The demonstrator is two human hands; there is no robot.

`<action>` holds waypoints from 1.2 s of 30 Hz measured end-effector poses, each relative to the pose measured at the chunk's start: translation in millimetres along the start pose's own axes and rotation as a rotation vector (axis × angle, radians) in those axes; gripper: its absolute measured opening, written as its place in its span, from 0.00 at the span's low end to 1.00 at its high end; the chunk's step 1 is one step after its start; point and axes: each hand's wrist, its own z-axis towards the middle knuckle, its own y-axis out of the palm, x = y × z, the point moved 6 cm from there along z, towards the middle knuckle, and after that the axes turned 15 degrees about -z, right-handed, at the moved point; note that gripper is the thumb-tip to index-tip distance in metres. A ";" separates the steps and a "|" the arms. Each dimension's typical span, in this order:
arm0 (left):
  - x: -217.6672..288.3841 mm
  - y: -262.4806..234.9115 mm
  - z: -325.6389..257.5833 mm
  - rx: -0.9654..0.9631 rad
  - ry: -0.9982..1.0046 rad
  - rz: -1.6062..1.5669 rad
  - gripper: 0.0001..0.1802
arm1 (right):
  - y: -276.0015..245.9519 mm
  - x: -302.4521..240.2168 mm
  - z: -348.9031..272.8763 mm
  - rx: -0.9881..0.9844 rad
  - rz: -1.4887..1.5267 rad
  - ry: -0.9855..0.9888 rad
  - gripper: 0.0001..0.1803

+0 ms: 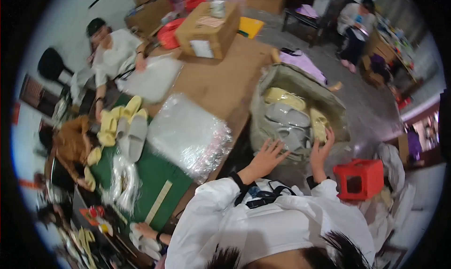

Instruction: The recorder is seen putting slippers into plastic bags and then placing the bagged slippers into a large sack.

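Note:
My left hand [267, 159] is over the near rim of a large olive sack [261, 114], its fingers spread and nothing in them. Just beyond its fingertips lie grey slippers [292, 136] in clear plastic wrapping. My right hand [323, 150] reaches over the sack's near right side with fingers apart, close against a wrapped pair of yellow slippers [318, 120]; whether it touches them I cannot tell. Farther inside the sack are another grey pair [286, 114] and another wrapped yellow pair [284, 97].
Left of the sack stands a table [235, 76] with stacked clear plastic bags [185, 132], loose slippers [132, 136] and a cardboard box [211, 29]. A co-worker [112, 53] handles bags; another's hand [144, 231] touches slippers. A red stool [358, 179] is at right.

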 end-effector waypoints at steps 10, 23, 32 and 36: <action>-106.6 -25.3 -153.9 0.099 -0.436 0.095 0.23 | 107.0 -254.7 -147.9 -0.892 0.772 -0.581 0.16; -148.9 -52.9 -381.8 0.328 -1.174 0.008 0.32 | 281.2 -301.6 -321.0 -1.268 -0.169 -1.099 0.22; -185.8 -65.6 -361.0 0.467 -1.052 0.064 0.28 | 323.3 -286.2 -344.6 -1.455 -0.254 -1.408 0.25; -201.8 -79.8 -367.9 0.615 -1.188 -0.123 0.29 | 319.2 -288.8 -343.6 -1.642 -0.317 -1.335 0.38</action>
